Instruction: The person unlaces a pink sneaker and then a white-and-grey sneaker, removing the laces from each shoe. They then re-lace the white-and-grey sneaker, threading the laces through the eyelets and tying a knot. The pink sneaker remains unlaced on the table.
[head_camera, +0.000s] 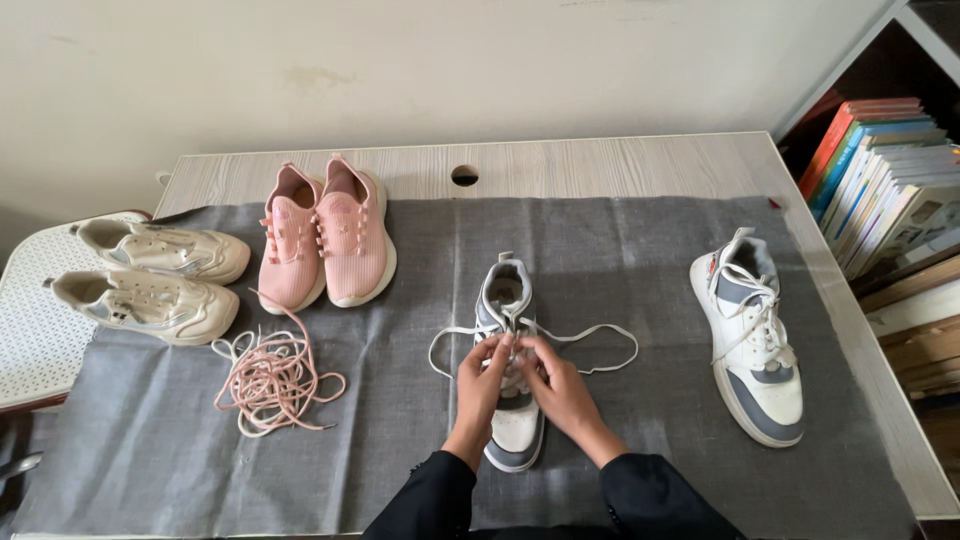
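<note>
- Basically a wooden desk (620, 160) against the wall, long edge toward the person, cable hole at 12 o'clock.
- Grey cloth (420, 300) spread over most of it, seemingly as a work mat that keeps the shoes off the bare wood.
- Book stack (885, 175) on a shelf at 2 o'clock, off the desk.
- White chair (35, 330) at 9 o'clock, one cream sneaker pair (150, 280) partly overhanging it, parked aside.
- Pink sneaker pair (325, 235) at 11 o'clock, toes toward the person, no laces in.
- Laced white-and-grey sneaker (755, 340) at 3 o'clock, well apart from the hands.
- Centre white-and-grey sneaker (512, 370) at 6 o'clock, toe toward the person, so its eyelets sit right under the hands.
- Loose lace pile (272, 380), pink and white tangled, at 8 o'clock below the pink pair.
- Left hand (480, 385): grip pinched closed on the white lace (600, 335) over the tongue.
- Right hand (560, 385): grip likewise pinched on that lace; the ends loop out at 3 and 9 o'clock.
</note>
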